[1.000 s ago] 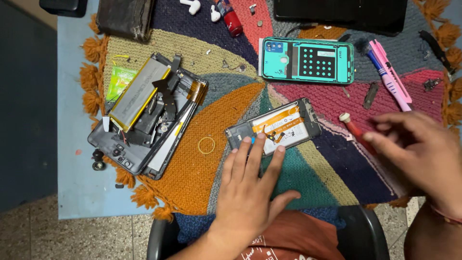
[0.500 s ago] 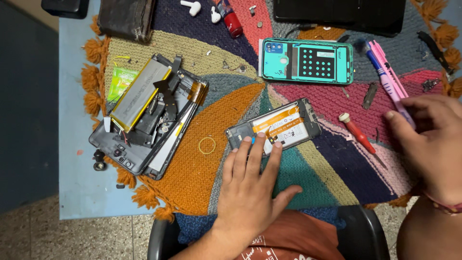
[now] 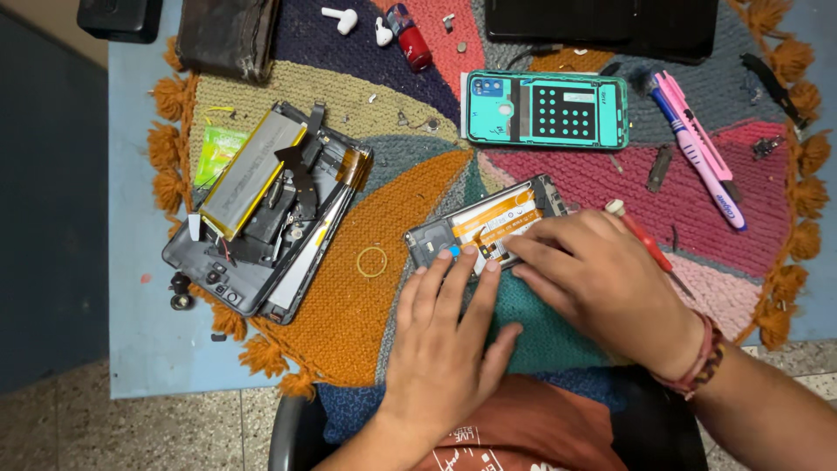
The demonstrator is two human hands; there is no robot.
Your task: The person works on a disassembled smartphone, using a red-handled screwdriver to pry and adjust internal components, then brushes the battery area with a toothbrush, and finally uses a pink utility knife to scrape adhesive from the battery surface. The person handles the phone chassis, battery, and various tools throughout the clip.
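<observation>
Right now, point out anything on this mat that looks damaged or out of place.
The tablet on the left lies gutted: its battery is lifted askew across the frame, with ribbon cables loose. Screws sit off the mat's edge. The phone under the left hand and right hand has its back off; the teal cover lies apart.

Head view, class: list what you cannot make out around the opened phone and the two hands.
- Opened phone: its near half is hidden under the left hand and right hand.
- Red screwdriver: the right hand covers part of it, so the grip is unclear.
- Loose screws by the teal back cover: too small to tell.
- Black device: cut off by the top edge.
</observation>
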